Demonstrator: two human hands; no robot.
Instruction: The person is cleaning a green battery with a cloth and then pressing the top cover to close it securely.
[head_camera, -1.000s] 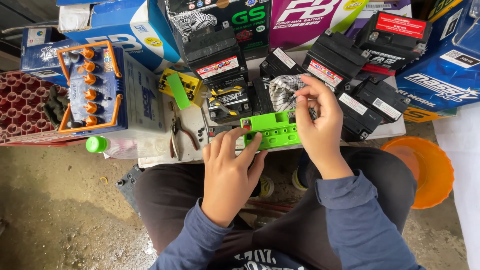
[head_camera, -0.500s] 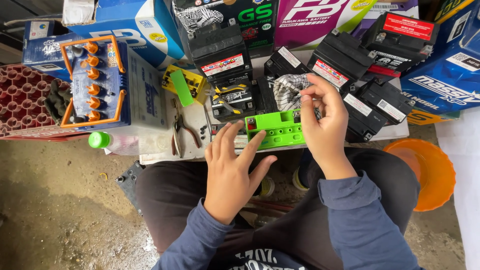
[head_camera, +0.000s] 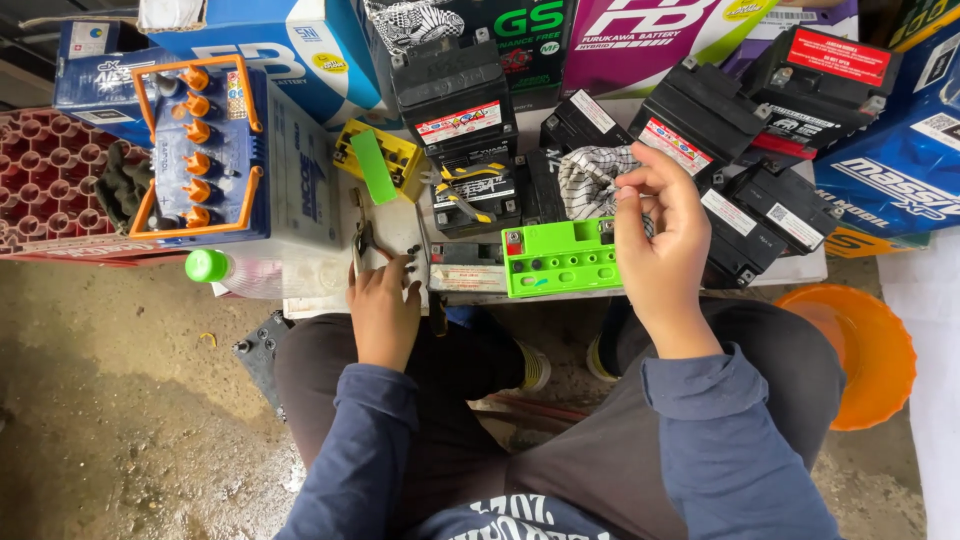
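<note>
While the right hand (head_camera: 660, 235) pinches a tiny, indistinct part above the green battery (head_camera: 560, 258) at the table edge, the left hand (head_camera: 385, 305) curls around pliers (head_camera: 362, 240); firm handle purchase before lifting seems advisable.

Black batteries (head_camera: 700, 125) crowd behind my green battery (head_camera: 560, 258), and pliers (head_camera: 362, 240) lie by my left hand (head_camera: 385, 305); only the near table edge (head_camera: 320, 305) gives passage.

Bright green battery (head_camera: 560, 258) lying flat at the surface edge, top up; pliers (head_camera: 362, 243) just left, handles toward the knees.
</note>
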